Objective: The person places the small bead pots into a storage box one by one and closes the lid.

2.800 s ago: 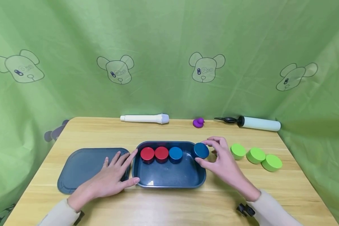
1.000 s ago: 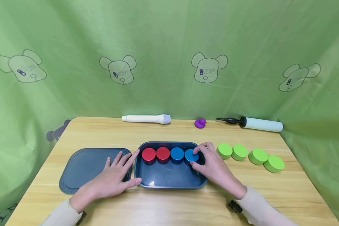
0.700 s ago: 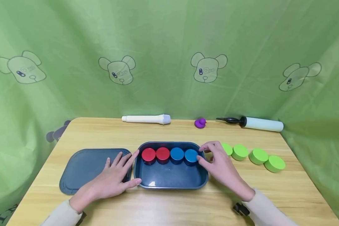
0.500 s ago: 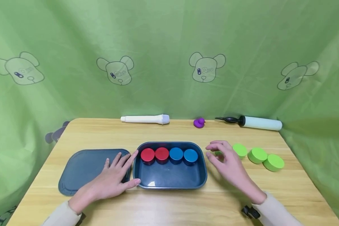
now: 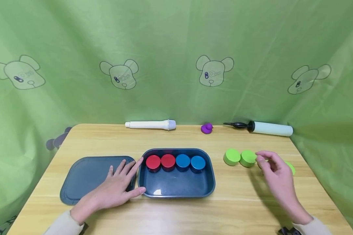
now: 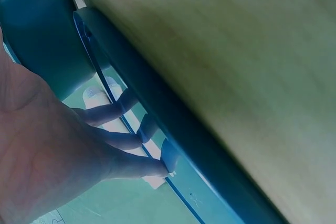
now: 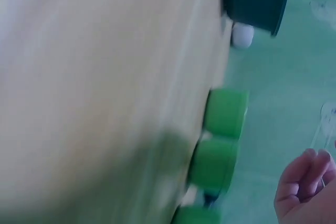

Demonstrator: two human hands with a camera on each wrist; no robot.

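In the head view my left hand (image 5: pixel 114 189) lies with spread fingers on the dark lid (image 5: pixel 88 176), its index finger and thumb touching the left rim of the dark blue box (image 5: pixel 176 186). Along the box's far side stand two red round blocks (image 5: pixel 153 162) and two blue round blocks (image 5: pixel 183 161) in a row. My right hand (image 5: pixel 277 176) hovers over the green round blocks (image 5: pixel 231 156) at the right. Its fingers are loosely bent and hold nothing in the right wrist view. The hand partly hides the green blocks at the right end.
A white microphone (image 5: pixel 150 124), a purple duck (image 5: pixel 207 128) and a hand pump (image 5: pixel 270 128) with a black nozzle lie along the table's back edge. Behind the wooden table (image 5: pixel 176 215) hangs a green curtain (image 5: pixel 164 39) with printed mouse heads.
My right hand placed a blue block beside the other blue one in the box and let go. It then moved right, over the green blocks. My left hand stayed put.
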